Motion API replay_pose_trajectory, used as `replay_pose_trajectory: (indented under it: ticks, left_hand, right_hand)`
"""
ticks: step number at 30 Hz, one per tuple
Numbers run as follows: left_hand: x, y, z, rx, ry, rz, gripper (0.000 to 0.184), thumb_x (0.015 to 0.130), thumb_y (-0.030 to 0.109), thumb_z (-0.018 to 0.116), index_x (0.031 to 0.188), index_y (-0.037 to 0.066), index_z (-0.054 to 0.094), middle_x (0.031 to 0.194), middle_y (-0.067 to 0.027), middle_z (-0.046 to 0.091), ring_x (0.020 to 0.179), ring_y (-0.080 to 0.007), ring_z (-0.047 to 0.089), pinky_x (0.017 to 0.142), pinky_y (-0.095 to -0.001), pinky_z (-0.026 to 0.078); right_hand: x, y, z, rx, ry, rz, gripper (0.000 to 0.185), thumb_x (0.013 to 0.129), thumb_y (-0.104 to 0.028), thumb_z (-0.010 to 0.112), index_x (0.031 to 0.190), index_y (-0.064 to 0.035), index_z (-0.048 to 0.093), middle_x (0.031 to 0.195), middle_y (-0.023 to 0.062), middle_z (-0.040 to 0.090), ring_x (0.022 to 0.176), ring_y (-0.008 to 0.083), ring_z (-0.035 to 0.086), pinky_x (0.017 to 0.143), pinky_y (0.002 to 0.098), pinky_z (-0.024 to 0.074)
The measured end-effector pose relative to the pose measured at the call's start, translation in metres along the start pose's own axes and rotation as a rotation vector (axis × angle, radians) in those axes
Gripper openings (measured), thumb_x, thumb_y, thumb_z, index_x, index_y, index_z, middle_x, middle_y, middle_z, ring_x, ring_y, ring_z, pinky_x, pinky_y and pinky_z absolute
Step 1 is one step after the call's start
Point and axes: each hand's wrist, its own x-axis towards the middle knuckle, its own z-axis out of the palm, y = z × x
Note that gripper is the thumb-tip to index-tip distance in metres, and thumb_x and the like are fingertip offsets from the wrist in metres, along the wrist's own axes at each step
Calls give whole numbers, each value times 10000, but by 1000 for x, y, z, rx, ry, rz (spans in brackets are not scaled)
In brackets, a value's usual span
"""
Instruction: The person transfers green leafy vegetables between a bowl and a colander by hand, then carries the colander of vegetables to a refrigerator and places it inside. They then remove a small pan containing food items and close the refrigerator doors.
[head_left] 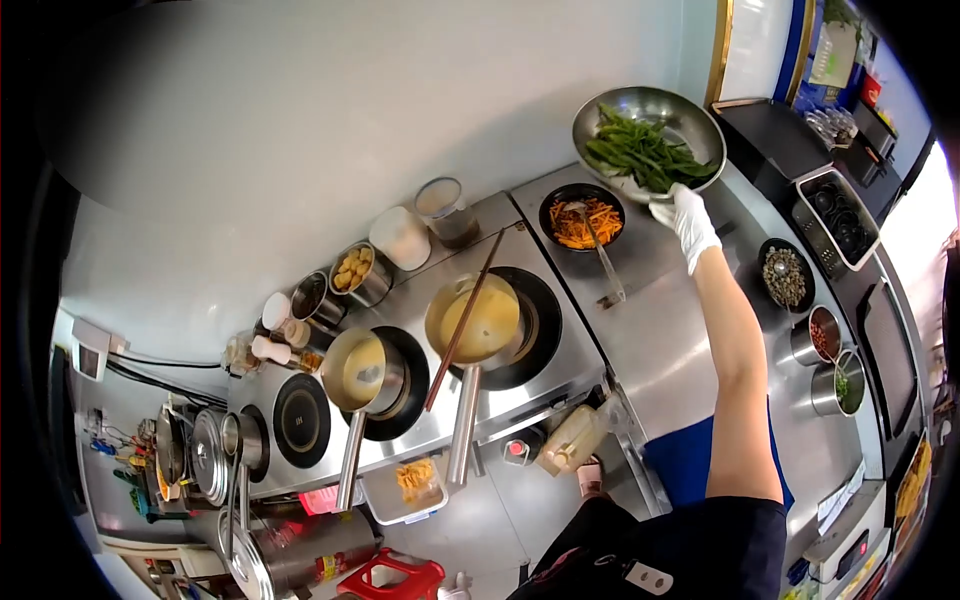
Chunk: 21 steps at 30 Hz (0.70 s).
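Observation:
My right hand [690,226], in a white glove, reaches out over the steel counter. Its fingers close on the near rim of a wide steel bowl [702,128], which holds long green vegetable pieces [645,150]. Just left of that hand sits a black bowl of orange shredded carrot [585,232], with a long-handled spoon [608,265] resting in it. My left hand cannot be made out; a small white shape at the bottom edge is too unclear to name.
Two saucepans [358,410] [467,430] stand on the cooktop, chopsticks [465,320] across the right one. Pots and jars line the wall, including a pot of yellow chunks [362,285]. Rightward are a dish of chopped pieces [787,275], small pots [817,340] and a red stool [395,575] below.

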Motion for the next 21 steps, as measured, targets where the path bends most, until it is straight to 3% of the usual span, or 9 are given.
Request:
replay_pose_trajectory:
  ticks: [4, 5, 6, 8, 11, 13, 14, 17, 21]
  left_hand:
    - [-13, -49, -11, 137, -12, -127, 330, 905, 274, 571, 951, -40, 659, 809, -130, 685, 698, -181, 605, 682, -314, 470]
    - [-32, -30, -24, 117, -7, -121, 336, 901, 291, 579, 961, -28, 667, 823, -135, 690, 702, -195, 616, 684, -317, 472]
    - [-34, -62, -21, -129, 64, 21, 248, 885, 193, 577, 796, -21, 665, 660, -65, 627, 615, -107, 529, 627, -263, 435]
    - [-64, -63, -40, -290, 115, -14, 271, 887, 209, 582, 745, -9, 655, 655, -50, 617, 628, -96, 516, 633, -258, 427]
    - [-107, -98, -73, -328, 154, -42, 267, 892, 217, 583, 969, -25, 666, 773, -81, 668, 716, -114, 593, 689, -251, 468]
    - [-133, -143, -86, -399, 228, 8, 271, 889, 211, 583, 1013, -17, 660, 802, -84, 671, 751, -120, 601, 728, -255, 473]
    - [-142, -166, -93, -445, 233, 10, 272, 889, 214, 583, 1012, -16, 658, 799, -89, 671, 761, -129, 609, 737, -260, 474]
    - [-194, -209, -116, -468, 360, 50, 249, 881, 178, 575, 1048, 14, 656, 981, -109, 674, 901, -166, 620, 833, -280, 459]
    - [-242, -264, -131, -976, 378, 23, 406, 902, 180, 565, 1273, 26, 507, 1101, -139, 620, 983, -201, 598, 832, -294, 469]
  right_hand:
    - [-97, 58, -23, -135, -111, -85, 292, 872, -199, 490, 1060, 23, 510, 883, 221, 629, 710, 334, 654, 616, 443, 572]
    - [-136, 75, -28, -136, -175, -118, 280, 875, -174, 485, 987, 79, 527, 798, 229, 635, 644, 317, 656, 550, 380, 583]
    - [-174, 94, -33, -137, -267, -136, 315, 880, -184, 477, 992, 106, 532, 803, 226, 637, 651, 305, 657, 569, 370, 584]
    - [-265, 126, -40, -192, -458, -152, 346, 875, -181, 463, 1033, 116, 545, 797, 200, 641, 674, 267, 660, 593, 337, 575]
    - [-401, 186, -47, -260, -663, -94, 324, 855, -169, 481, 1037, 95, 534, 839, 202, 636, 625, 260, 638, 563, 317, 552]
    - [-465, 245, -50, -269, -780, -6, 318, 838, -163, 494, 1013, 96, 545, 816, 202, 634, 596, 254, 630, 544, 314, 547]
    - [-505, 269, -52, -361, -883, 38, 307, 865, -155, 482, 1000, 108, 564, 884, 193, 638, 690, 249, 654, 596, 303, 547]
    - [-595, 363, -59, -457, -1176, 121, 271, 852, -115, 497, 954, 126, 570, 847, 205, 642, 690, 257, 662, 591, 305, 549]
    - [-705, 480, -63, -591, -1382, 436, 291, 826, -107, 527, 972, 141, 564, 825, 206, 650, 625, 265, 653, 570, 325, 569]
